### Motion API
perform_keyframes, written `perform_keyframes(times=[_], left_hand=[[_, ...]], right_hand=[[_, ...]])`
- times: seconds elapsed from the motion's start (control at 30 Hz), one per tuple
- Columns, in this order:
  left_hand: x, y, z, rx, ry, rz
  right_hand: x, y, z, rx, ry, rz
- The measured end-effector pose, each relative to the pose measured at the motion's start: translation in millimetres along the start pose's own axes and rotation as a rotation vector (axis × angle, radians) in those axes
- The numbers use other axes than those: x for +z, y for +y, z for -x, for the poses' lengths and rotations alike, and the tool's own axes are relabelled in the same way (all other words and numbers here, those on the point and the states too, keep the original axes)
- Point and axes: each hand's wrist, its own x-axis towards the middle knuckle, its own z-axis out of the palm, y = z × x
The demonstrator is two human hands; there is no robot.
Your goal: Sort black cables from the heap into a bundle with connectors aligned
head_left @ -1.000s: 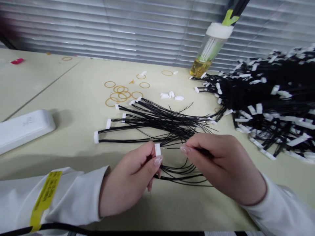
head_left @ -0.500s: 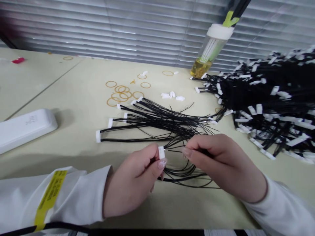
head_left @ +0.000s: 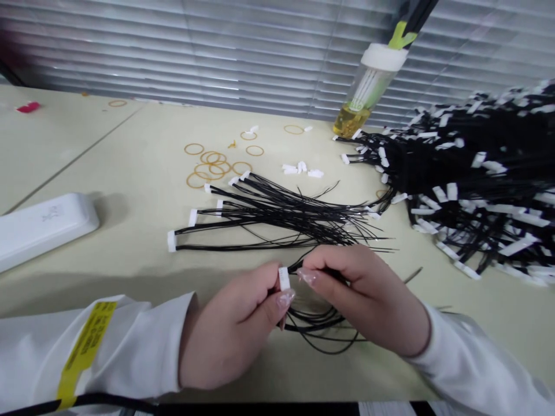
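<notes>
Between the thumb and fingers of my left hand (head_left: 243, 320) is a small white plug connector (head_left: 284, 278), held upright. Black wires (head_left: 314, 318) run from it to the right and loop below my right hand (head_left: 353, 294). That hand is pinched close beside the connector's right side, with a thin black wire at its fingertips; the wire's tip is hidden by the fingers. Just beyond both hands lies a spread of black wire harnesses (head_left: 277, 214), their white connectors (head_left: 172, 241) pointing left and their loose ends to the right.
A large pile of black wires with white connectors (head_left: 481, 167) fills the right side. Rubber bands (head_left: 212, 164) and small white connector pieces (head_left: 302, 168) lie farther back. A clear tube (head_left: 366, 92) leans by the blinds; a white case (head_left: 47, 228) sits at left.
My right hand has moved left and slightly down, bringing its pinched wire up to the connector. My left hand still grips the connector in nearly the same spot.
</notes>
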Motion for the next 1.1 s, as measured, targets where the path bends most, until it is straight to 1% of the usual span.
perform_keyframes(times=[0.1, 0.2, 0.27, 0.33, 0.43, 0.5, 0.63, 0.67, 0.7, 0.73, 0.77, 0.83, 0.87, 0.93, 0.97, 1.0, 1.1], left_hand=[[-0.5, -2, 0, -0.023, -0.013, -0.011], [-0.8, -3, 2, -0.055, -0.029, 0.000], [-0.9, -4, 3, -0.087, -0.033, 0.025], [-0.9, -4, 2, -0.136, -0.026, 0.071], [-1.0, -4, -1, -0.204, -0.006, 0.188], [-1.3, -6, -4, -0.209, 0.018, 0.273], [-2.0, -11, -8, -0.171, 0.097, 0.430], [-2.1, -13, -8, -0.159, 0.113, 0.465], [-2.2, -14, -8, -0.148, 0.126, 0.492], [-2.3, -15, -7, -0.134, 0.130, 0.510], [-2.5, -15, -7, -0.118, 0.136, 0.514], [-3.1, -15, -4, -0.046, 0.150, 0.478], [-3.5, -14, -3, 0.015, 0.157, 0.439], [-4.5, -11, -1, 0.152, 0.176, 0.336], [-5.0, -10, 0, 0.200, 0.186, 0.277], [-5.5, -9, 1, 0.228, 0.199, 0.222], [-6.2, -9, 0, 0.211, 0.252, 0.103]], right_hand=[[5, -2, 1, -0.038, 0.022, -0.006], [7, -3, 1, -0.078, 0.015, 0.013], [6, -2, 1, -0.066, 0.044, 0.061], [3, -1, 0, -0.041, 0.109, 0.122], [-5, 1, 0, -0.040, 0.194, 0.170], [-13, 5, -1, -0.027, 0.261, 0.177], [-33, 22, -3, 0.130, 0.518, 0.134], [-38, 27, -5, 0.167, 0.535, 0.124], [-41, 31, -6, 0.186, 0.507, 0.130], [-42, 35, -6, 0.186, 0.447, 0.166], [-42, 38, -7, 0.156, 0.364, 0.227], [-38, 39, -7, 0.007, 0.191, 0.377], [-35, 39, -7, -0.095, 0.137, 0.442], [-28, 35, -5, -0.275, 0.082, 0.500], [-26, 33, -3, -0.323, 0.059, 0.479], [-24, 30, -2, -0.338, 0.029, 0.437], [-25, 25, 0, -0.292, -0.084, 0.272]])
